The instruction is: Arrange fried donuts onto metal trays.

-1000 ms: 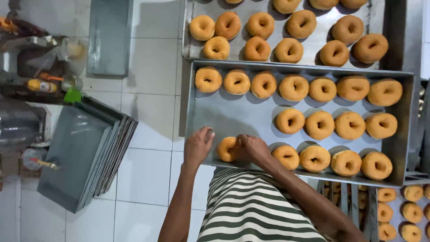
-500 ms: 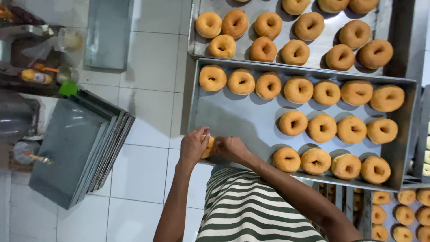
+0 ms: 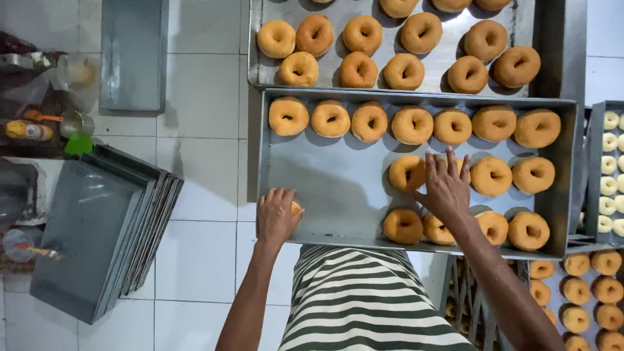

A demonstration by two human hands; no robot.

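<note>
Two trays: near metal tray [image 3: 338, 188] in front of person, far tray [image 3: 552, 45] behind it, edges touching or overlapping.
Near tray load: approx 7 donuts along back row, 4 mid row on right, 4 front row on right; left half bare metal.
Far tray load: browner donuts, approx 2 rows in view, top cut off.
Side rack: right edge, small pale dough rings [image 3: 610, 169] on another tray; lower right, more fried donuts [image 3: 608, 263] on lower shelves.
Floor: white tiles [image 3: 201, 97], seen from above.
Left side: stack of empty trays [image 3: 97, 240] tilted on floor; one more flat tray [image 3: 133, 55] near top; cluttered bench w/ bottles and cup at far left, blurry.
Left hand [image 3: 276, 218]: at near tray's front-left corner, fingers curled over a donut [image 3: 296, 208], mostly hidden under palm; grasping it.
Right hand [image 3: 445, 188]: fingers spread flat on mid-row donut [image 3: 460, 166], not closed on it; touching only.
Torso: striped green-white shirt [image 3: 370, 299] just below tray edge.
</note>
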